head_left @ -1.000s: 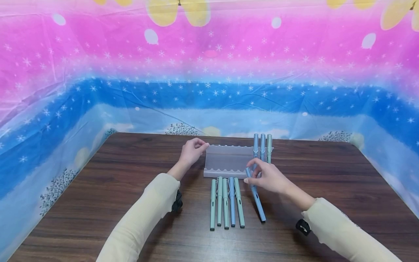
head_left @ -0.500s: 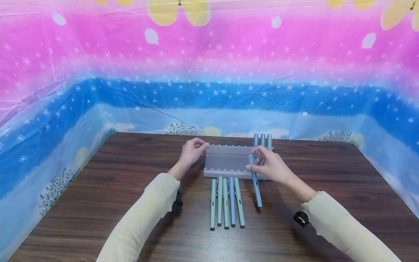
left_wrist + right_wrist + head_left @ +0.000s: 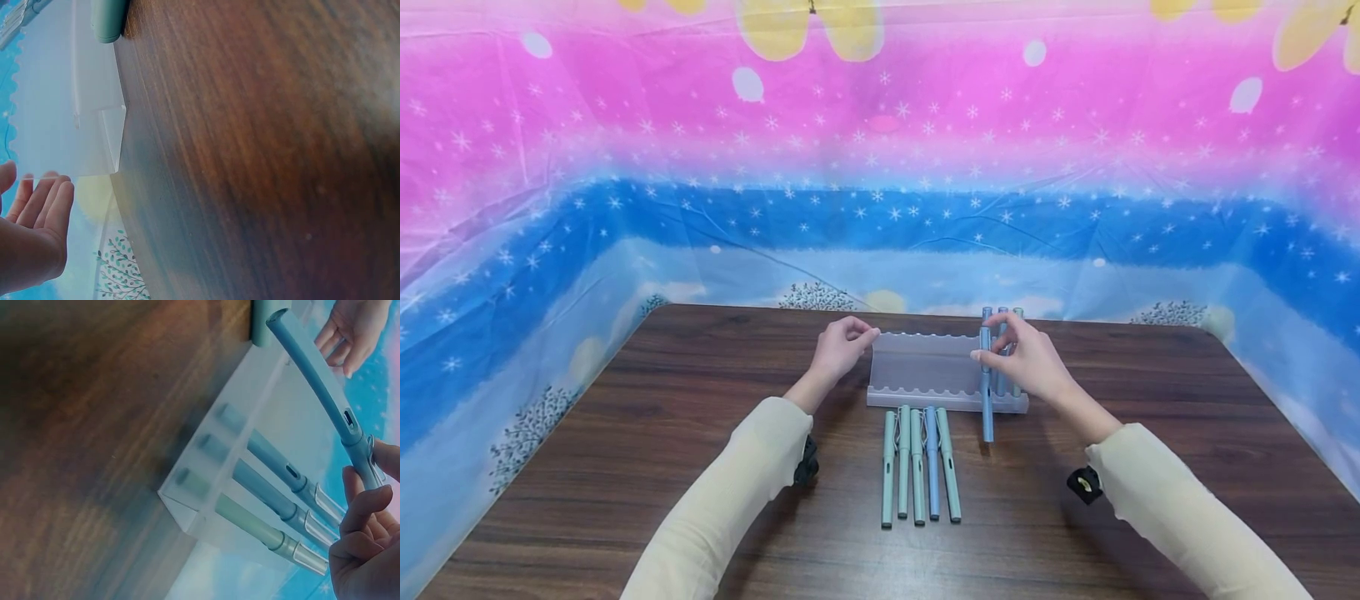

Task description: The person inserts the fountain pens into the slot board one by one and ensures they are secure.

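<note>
A clear, scalloped pen rack (image 3: 925, 362) stands on the table. My left hand (image 3: 844, 346) pinches its upper left corner; in the left wrist view the fingers (image 3: 47, 206) lie at the rack's side edge. With thumb and fingers my right hand (image 3: 1026, 358) grips a blue pen (image 3: 987, 408) by its clip end, held above the rack's right part. The right wrist view shows this pen (image 3: 319, 381) raised clear of the rack. Two blue pens (image 3: 269, 494) and a green pen (image 3: 250, 522) lie side by side in the rack's right-end slots.
In front of the rack several green pens (image 3: 888, 475) and one blue pen (image 3: 932, 467) lie in a row on the brown wooden table (image 3: 737, 533). A patterned cloth (image 3: 820, 221) hangs behind and around the table.
My right hand has lifted the blue pen off the table and carried it away from me, over the rack, turning it straighter. My left hand stays at the rack's corner.
</note>
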Available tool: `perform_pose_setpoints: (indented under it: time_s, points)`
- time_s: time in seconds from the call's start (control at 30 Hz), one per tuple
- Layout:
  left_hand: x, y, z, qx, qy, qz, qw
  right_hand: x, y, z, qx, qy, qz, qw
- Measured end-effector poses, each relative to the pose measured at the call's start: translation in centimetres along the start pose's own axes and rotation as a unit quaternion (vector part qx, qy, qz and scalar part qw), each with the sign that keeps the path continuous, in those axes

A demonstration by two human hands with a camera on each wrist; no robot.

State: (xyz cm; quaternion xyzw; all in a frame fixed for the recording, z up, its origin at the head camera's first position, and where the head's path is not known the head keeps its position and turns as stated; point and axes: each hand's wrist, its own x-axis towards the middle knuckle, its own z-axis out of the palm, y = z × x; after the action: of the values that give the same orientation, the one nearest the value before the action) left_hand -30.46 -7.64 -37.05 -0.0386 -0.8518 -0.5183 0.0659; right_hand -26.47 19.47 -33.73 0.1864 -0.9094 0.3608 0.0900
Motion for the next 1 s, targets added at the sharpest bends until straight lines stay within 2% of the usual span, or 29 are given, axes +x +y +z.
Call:
perform_pose_setpoints:
  time_s: [0.23,0.7,1.0]
  points:
    - [0.0,0.1,0.0,-0.003,-0.003,-0.003,1.0,0.9,-0.3,-0.5,-0.003,0.032,-0.014,0.999]
    - [0.0,0.0,0.0,0.002,0.001,0.005,1.0,2.5,-1.0,-0.8,-0.015,0.086,-0.004,0.996]
    - [-0.1,0.2,-0.1,-0.001,-0.001,-0.001,1.0,3.0,-0.7,-0.2,-0.02,0.135,-0.034,0.99]
